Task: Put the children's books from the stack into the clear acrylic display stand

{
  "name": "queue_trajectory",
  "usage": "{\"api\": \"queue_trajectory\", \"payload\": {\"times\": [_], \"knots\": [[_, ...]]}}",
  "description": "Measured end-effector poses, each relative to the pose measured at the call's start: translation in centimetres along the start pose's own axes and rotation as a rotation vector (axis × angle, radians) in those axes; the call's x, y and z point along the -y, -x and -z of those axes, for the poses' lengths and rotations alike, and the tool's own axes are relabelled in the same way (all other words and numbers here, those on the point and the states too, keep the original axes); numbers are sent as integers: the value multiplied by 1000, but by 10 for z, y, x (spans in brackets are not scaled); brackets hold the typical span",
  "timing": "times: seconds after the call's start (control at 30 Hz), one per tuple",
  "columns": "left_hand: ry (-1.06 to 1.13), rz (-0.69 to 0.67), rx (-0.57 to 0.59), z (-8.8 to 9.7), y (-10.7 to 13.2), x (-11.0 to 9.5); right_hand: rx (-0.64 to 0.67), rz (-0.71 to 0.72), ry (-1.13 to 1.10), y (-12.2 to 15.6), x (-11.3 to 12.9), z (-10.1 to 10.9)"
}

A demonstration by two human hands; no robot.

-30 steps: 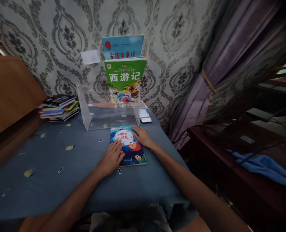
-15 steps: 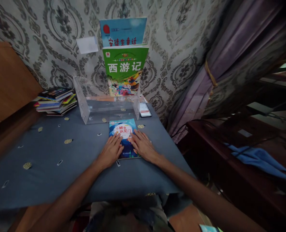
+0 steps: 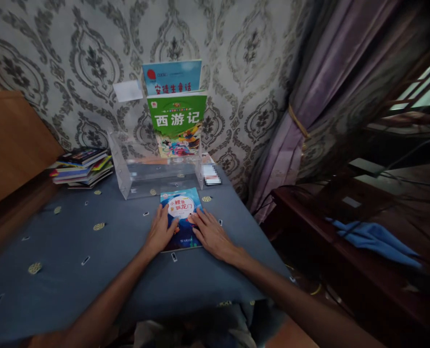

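A blue children's book (image 3: pixel 181 205) lies flat on the blue tablecloth (image 3: pixel 91 270), just in front of a clear acrylic book stand (image 3: pixel 153 169). My left hand (image 3: pixel 161 230) rests flat on the book's left side, fingers stretched out. My right hand (image 3: pixel 210 234) lies flat on its lower right part, fingers spread. Neither hand grips anything. In the stand, a green book (image 3: pixel 177 124) stands upright with a light blue book (image 3: pixel 171 77) behind it.
A stack of books (image 3: pixel 81 166) lies at the back left, beside a wooden board (image 3: pixel 7 140). A small dark object (image 3: pixel 212 176) sits right of the stand. Patterned wallpaper backs the table. A purple curtain (image 3: pixel 309 96) and dark furniture with a blue cloth (image 3: pixel 374 239) stand right.
My right hand has slid from the book's top right corner down to its lower right part. The left hand has stayed on the left side. The camera view has shifted.
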State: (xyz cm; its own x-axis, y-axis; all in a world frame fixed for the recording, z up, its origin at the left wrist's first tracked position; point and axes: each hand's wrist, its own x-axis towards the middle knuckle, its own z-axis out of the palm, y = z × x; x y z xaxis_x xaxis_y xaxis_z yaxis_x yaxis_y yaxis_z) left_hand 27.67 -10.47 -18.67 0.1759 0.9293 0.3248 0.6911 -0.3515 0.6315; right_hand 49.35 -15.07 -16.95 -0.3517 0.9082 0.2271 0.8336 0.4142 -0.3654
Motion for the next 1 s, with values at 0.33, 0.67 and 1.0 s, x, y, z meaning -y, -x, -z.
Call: {"api": "queue_trajectory", "payload": {"times": [0.33, 0.67, 1.0], "knots": [[996, 721, -230, 17, -51, -9, -69, 28, -27, 2, -1, -2], [1070, 806, -216, 5, -64, -9, -66, 56, -113, 5, -2, -2], [1210, 940, 42, 11, -62, -22, -198, -125, -557, -27, -6, -13]]}}
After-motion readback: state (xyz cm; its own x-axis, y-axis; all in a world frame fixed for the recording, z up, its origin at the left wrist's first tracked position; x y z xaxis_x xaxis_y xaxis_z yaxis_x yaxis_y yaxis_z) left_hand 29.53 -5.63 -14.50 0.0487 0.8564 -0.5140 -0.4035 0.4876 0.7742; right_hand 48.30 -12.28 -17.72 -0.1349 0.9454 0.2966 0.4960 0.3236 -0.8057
